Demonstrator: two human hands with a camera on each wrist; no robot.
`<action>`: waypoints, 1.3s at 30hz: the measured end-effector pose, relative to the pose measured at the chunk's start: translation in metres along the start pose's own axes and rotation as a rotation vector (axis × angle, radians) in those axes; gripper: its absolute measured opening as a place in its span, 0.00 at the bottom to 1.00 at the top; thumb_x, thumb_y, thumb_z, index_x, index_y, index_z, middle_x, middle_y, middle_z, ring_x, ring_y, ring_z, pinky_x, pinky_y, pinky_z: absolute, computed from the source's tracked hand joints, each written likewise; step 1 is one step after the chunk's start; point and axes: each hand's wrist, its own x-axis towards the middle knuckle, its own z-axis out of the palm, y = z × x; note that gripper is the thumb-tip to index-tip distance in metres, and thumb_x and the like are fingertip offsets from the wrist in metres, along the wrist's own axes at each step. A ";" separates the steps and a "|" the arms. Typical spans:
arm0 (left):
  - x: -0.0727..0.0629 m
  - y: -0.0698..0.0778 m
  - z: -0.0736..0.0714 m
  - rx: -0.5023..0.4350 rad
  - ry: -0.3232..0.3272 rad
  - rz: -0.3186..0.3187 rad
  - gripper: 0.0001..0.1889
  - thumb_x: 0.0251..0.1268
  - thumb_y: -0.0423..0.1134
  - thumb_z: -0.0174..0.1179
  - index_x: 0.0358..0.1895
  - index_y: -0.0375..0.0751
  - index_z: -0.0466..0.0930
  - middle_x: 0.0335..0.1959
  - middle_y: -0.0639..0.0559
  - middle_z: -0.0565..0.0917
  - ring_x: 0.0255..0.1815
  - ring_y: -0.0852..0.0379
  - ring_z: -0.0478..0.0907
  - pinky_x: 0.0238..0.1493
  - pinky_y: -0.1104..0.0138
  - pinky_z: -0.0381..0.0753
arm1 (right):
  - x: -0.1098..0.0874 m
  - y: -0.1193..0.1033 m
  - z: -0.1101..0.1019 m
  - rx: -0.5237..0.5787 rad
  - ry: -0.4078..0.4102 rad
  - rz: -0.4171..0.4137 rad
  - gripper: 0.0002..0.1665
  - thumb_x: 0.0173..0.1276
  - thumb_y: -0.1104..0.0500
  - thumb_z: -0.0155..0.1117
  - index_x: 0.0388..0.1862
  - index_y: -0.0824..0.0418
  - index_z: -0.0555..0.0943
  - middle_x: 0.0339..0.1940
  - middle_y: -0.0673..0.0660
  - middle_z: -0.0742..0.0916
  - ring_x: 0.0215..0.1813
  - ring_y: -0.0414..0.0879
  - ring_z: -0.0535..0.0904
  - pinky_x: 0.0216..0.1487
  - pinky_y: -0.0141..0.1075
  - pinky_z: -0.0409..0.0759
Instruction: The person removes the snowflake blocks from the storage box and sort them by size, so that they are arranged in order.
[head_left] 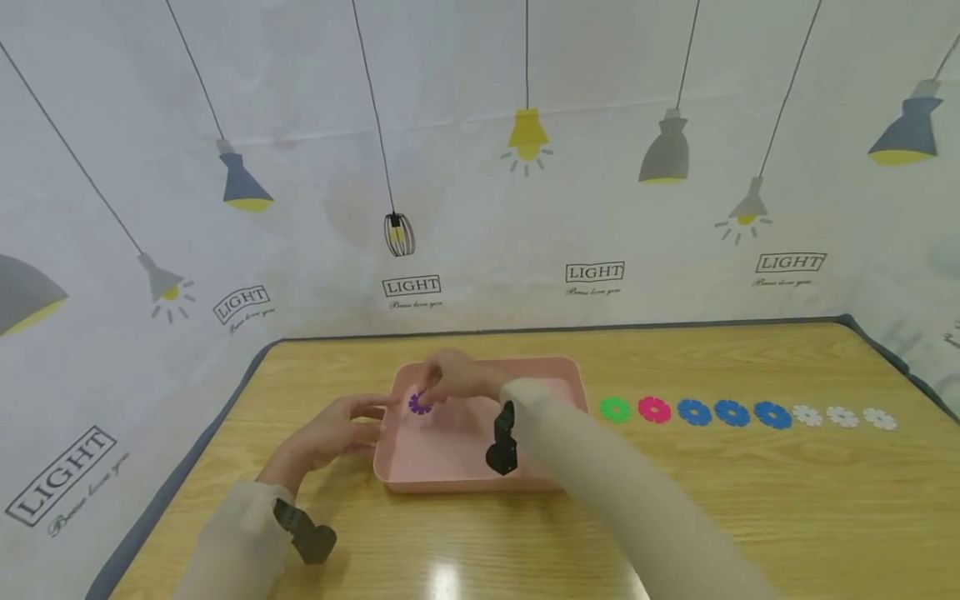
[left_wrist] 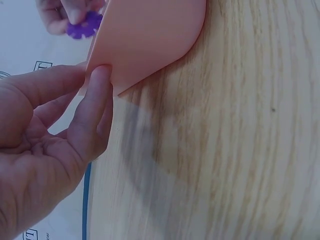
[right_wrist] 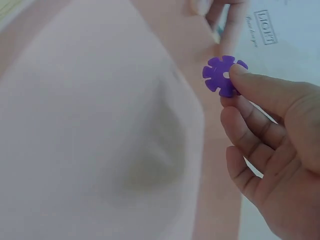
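Note:
My right hand (head_left: 452, 375) is over the far left part of a shallow pink tray (head_left: 480, 485). Between thumb and fingertips it pinches a purple notched disc (right_wrist: 217, 75), shaped like a flower with a small hole in the middle. The disc is held up by the tray's wall in the right wrist view. My left hand (head_left: 333, 433) is at the tray's left side, gripping the wall with one fingertip over the rim and other fingers (left_wrist: 90, 112) against the outside. The tray's inside shows no other disc; the right forearm hides part of it.
Right of the tray, a row of notched discs lies on the wooden table (head_left: 750, 517): a green disc (head_left: 616, 409), a pink disc (head_left: 654, 409), three blue ones (head_left: 732, 412) and three white ones (head_left: 843, 417). A lamp-printed cloth (head_left: 480, 192) stands behind the table.

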 end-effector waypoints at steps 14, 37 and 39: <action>0.003 0.000 -0.003 -0.011 -0.035 0.022 0.28 0.62 0.25 0.51 0.66 0.28 0.57 0.61 0.27 0.61 0.52 0.44 0.73 0.47 0.58 0.78 | -0.085 0.034 -0.083 0.074 0.264 -0.008 0.06 0.57 0.64 0.67 0.31 0.65 0.79 0.30 0.56 0.84 0.36 0.46 0.80 0.41 0.36 0.78; 0.007 -0.005 -0.001 -0.026 -0.038 0.033 0.27 0.63 0.25 0.51 0.66 0.28 0.58 0.62 0.28 0.61 0.53 0.45 0.72 0.47 0.58 0.78 | -0.282 0.175 -0.159 -0.056 0.545 0.287 0.22 0.63 0.50 0.61 0.42 0.69 0.77 0.32 0.59 0.85 0.35 0.51 0.79 0.35 0.41 0.78; 0.007 -0.005 -0.001 -0.024 -0.034 0.023 0.27 0.63 0.26 0.51 0.66 0.29 0.59 0.62 0.29 0.61 0.53 0.46 0.72 0.47 0.58 0.78 | -0.301 0.186 -0.164 -0.068 0.563 0.310 0.23 0.64 0.49 0.61 0.43 0.70 0.77 0.32 0.59 0.84 0.34 0.48 0.79 0.35 0.39 0.78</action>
